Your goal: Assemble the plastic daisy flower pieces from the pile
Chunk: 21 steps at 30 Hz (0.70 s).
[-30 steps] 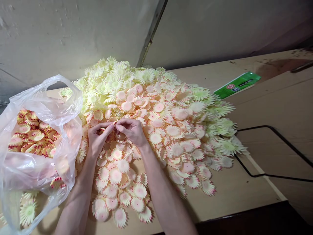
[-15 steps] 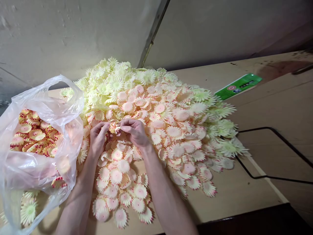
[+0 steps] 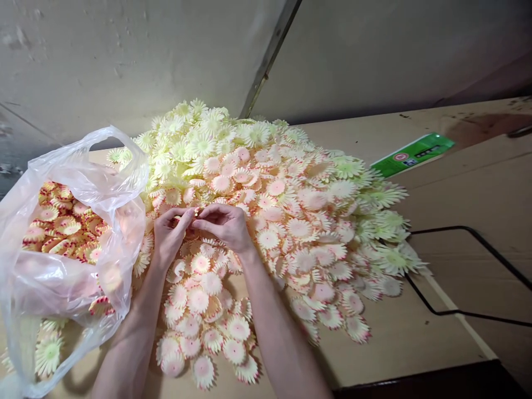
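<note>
On a tan table [image 3: 361,349], the left hand [image 3: 171,231] and right hand [image 3: 226,226] pinched a small flower piece [image 3: 197,212] directly between their fingertips (its long axis hidden), over the left part of the flower heap [image 3: 299,227].

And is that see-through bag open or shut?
Open. The plastic bag has its mouth gaping between its untied handles, and red-edged flower pieces show uncovered inside.

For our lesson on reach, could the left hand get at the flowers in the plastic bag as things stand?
Probably yes: the plastic bag gapes near the left hand, leaving the flowers inside exposed, though that hand holds a small flower piece.
</note>
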Each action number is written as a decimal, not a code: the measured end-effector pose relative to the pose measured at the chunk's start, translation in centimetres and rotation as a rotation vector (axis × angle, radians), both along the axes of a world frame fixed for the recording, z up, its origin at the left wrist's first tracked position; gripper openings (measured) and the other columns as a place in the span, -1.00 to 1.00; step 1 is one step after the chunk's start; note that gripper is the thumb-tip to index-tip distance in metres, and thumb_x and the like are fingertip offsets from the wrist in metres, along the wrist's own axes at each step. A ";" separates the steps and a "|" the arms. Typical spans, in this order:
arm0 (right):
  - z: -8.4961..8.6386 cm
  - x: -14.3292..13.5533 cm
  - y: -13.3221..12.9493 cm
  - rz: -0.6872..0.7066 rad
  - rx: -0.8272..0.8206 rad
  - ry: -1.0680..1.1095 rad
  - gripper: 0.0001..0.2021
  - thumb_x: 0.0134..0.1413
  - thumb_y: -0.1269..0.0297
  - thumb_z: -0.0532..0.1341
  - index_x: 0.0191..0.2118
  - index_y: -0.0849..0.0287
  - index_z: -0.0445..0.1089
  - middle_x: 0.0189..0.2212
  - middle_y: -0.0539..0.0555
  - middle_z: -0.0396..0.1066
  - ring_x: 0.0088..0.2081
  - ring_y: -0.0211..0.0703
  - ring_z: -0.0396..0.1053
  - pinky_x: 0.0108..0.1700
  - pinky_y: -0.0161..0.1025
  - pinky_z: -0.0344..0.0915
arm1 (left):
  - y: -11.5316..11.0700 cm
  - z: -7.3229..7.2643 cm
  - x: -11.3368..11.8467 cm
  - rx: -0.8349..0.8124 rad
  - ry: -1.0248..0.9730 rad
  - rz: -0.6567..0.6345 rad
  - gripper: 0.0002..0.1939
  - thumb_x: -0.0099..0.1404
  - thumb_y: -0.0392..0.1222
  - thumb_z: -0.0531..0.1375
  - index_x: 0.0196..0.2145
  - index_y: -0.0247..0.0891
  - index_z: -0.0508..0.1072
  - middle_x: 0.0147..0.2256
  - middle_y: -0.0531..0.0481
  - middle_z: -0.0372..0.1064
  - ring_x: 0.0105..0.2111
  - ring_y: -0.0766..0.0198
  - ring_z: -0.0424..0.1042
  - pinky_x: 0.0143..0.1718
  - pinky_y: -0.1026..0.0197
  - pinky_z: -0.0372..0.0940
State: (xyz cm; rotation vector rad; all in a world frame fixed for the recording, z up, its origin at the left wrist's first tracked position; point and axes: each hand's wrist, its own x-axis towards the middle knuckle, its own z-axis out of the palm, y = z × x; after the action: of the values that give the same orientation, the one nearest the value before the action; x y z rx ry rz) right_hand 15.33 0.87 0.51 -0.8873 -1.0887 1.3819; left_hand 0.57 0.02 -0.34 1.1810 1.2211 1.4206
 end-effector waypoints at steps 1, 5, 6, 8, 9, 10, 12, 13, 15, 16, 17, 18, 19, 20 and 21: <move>-0.1 0.1 0.0 -0.001 -0.001 -0.002 -0.71 -0.36 0.22 0.61 -0.46 0.11 0.57 -0.46 0.00 0.61 -0.42 -0.17 0.56 -0.27 -0.21 0.58 | 0.0 0.1 0.0 -0.013 -0.011 -0.001 -0.68 0.19 0.09 0.40 -0.37 -0.26 0.66 -0.44 -0.03 0.59 -0.50 0.32 0.48 -0.47 0.32 0.34; -0.5 0.4 0.2 -0.001 0.003 -0.008 -0.74 -0.29 0.20 0.59 -0.42 0.10 0.60 -0.43 0.00 0.63 -0.39 -0.17 0.58 -0.23 -0.20 0.59 | -0.1 0.4 0.1 -0.041 -0.062 -0.014 -0.65 0.17 0.11 0.41 -0.40 -0.28 0.64 -0.54 0.02 0.52 -0.59 0.37 0.42 -0.55 0.34 0.32; -0.6 0.4 0.2 -0.003 0.003 -0.015 -0.75 -0.28 0.20 0.59 -0.42 0.10 0.60 -0.42 0.00 0.63 -0.38 -0.18 0.58 -0.22 -0.20 0.59 | -0.1 0.5 0.2 -0.044 -0.070 -0.019 -0.65 0.17 0.11 0.41 -0.40 -0.27 0.64 -0.54 0.02 0.52 -0.59 0.36 0.42 -0.55 0.34 0.33; -0.5 0.5 0.2 -0.017 0.001 -0.027 -0.76 -0.27 0.20 0.59 -0.42 0.10 0.60 -0.42 0.01 0.63 -0.38 -0.18 0.57 -0.23 -0.22 0.57 | -0.2 0.6 0.2 -0.050 -0.076 -0.028 -0.66 0.16 0.10 0.42 -0.39 -0.27 0.64 -0.53 0.01 0.53 -0.58 0.35 0.44 -0.54 0.34 0.34; -0.5 0.5 0.2 -0.023 -0.002 -0.029 -0.76 -0.28 0.20 0.58 -0.42 0.10 0.60 -0.43 0.01 0.63 -0.40 -0.19 0.56 -0.24 -0.22 0.57 | -0.2 0.6 0.2 -0.050 -0.076 -0.031 -0.66 0.16 0.10 0.42 -0.39 -0.28 0.64 -0.53 0.01 0.53 -0.58 0.35 0.44 -0.54 0.33 0.34; -0.4 0.5 0.2 -0.026 -0.005 -0.029 -0.75 -0.28 0.20 0.58 -0.43 0.10 0.60 -0.44 0.01 0.62 -0.41 -0.19 0.55 -0.26 -0.23 0.56 | -0.2 0.7 0.2 -0.050 -0.076 -0.032 -0.65 0.15 0.10 0.42 -0.39 -0.28 0.64 -0.53 0.01 0.53 -0.58 0.35 0.44 -0.54 0.33 0.34; -0.3 0.5 0.3 -0.025 -0.008 -0.027 -0.75 -0.29 0.19 0.59 -0.43 0.11 0.60 -0.45 0.00 0.62 -0.44 -0.21 0.53 -0.28 -0.23 0.55 | -0.2 0.7 0.2 -0.052 -0.080 -0.031 -0.64 0.14 0.12 0.42 -0.39 -0.28 0.64 -0.53 0.00 0.53 -0.59 0.35 0.43 -0.55 0.33 0.35; -0.3 0.5 0.3 -0.025 -0.007 -0.028 -0.75 -0.29 0.19 0.58 -0.43 0.11 0.60 -0.45 0.00 0.61 -0.45 -0.21 0.53 -0.29 -0.23 0.55 | -0.2 0.7 0.2 -0.053 -0.081 -0.029 -0.64 0.14 0.12 0.43 -0.39 -0.28 0.65 -0.53 0.00 0.53 -0.59 0.35 0.43 -0.55 0.33 0.35; -0.2 0.5 0.3 -0.024 0.001 -0.035 -0.75 -0.27 0.18 0.58 -0.44 0.11 0.59 -0.46 0.00 0.61 -0.44 -0.21 0.54 -0.28 -0.23 0.55 | -0.2 0.7 0.2 -0.053 -0.082 -0.028 -0.64 0.14 0.12 0.43 -0.39 -0.28 0.65 -0.53 0.00 0.53 -0.59 0.35 0.43 -0.55 0.33 0.35; -0.2 0.6 0.3 -0.026 0.005 -0.038 -0.76 -0.26 0.18 0.58 -0.44 0.11 0.59 -0.46 0.00 0.61 -0.43 -0.21 0.54 -0.27 -0.23 0.55 | -0.2 0.7 0.2 -0.050 -0.082 -0.030 -0.64 0.14 0.12 0.43 -0.39 -0.28 0.65 -0.54 0.00 0.53 -0.59 0.35 0.43 -0.55 0.32 0.35; -0.2 0.6 0.3 -0.028 0.007 -0.039 -0.76 -0.26 0.18 0.58 -0.45 0.11 0.58 -0.46 0.00 0.61 -0.43 -0.21 0.54 -0.27 -0.23 0.55 | -0.2 0.6 0.2 -0.047 -0.082 -0.035 -0.64 0.15 0.12 0.43 -0.39 -0.28 0.65 -0.54 0.00 0.53 -0.59 0.35 0.43 -0.55 0.33 0.35; -0.2 0.6 0.3 -0.029 0.007 -0.035 -0.76 -0.26 0.18 0.58 -0.45 0.11 0.57 -0.46 -0.01 0.61 -0.44 -0.21 0.53 -0.27 -0.23 0.55 | -0.2 0.5 0.1 -0.047 -0.082 -0.041 -0.64 0.15 0.12 0.42 -0.39 -0.28 0.65 -0.54 0.00 0.52 -0.59 0.35 0.42 -0.55 0.33 0.35; -0.2 0.6 0.3 -0.030 0.006 -0.029 -0.76 -0.26 0.18 0.58 -0.46 0.11 0.57 -0.46 -0.01 0.60 -0.45 -0.22 0.53 -0.28 -0.23 0.55 | -0.2 0.5 0.1 -0.050 -0.082 -0.048 -0.64 0.16 0.12 0.42 -0.39 -0.28 0.65 -0.54 0.01 0.52 -0.59 0.36 0.42 -0.55 0.33 0.35; -0.2 0.7 0.3 -0.030 0.005 -0.020 -0.75 -0.26 0.19 0.57 -0.46 0.11 0.56 -0.47 -0.01 0.60 -0.45 -0.23 0.52 -0.29 -0.24 0.54 | -0.2 0.4 0.1 -0.055 -0.081 -0.053 -0.64 0.17 0.12 0.41 -0.38 -0.28 0.65 -0.54 0.01 0.51 -0.59 0.36 0.41 -0.55 0.33 0.35; -0.2 0.7 0.3 -0.029 0.002 -0.010 -0.75 -0.26 0.19 0.57 -0.46 0.11 0.55 -0.47 -0.02 0.60 -0.46 -0.24 0.51 -0.31 -0.24 0.53 | -0.2 0.4 0.1 -0.062 -0.080 -0.057 -0.64 0.17 0.12 0.41 -0.37 -0.28 0.65 -0.54 0.01 0.51 -0.59 0.36 0.41 -0.54 0.32 0.35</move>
State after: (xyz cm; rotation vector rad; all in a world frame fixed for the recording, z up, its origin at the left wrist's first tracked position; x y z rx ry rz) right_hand 16.04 1.21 0.28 -0.9055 -1.0808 1.3538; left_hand 0.66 -0.18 0.09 1.0982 1.1592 1.3654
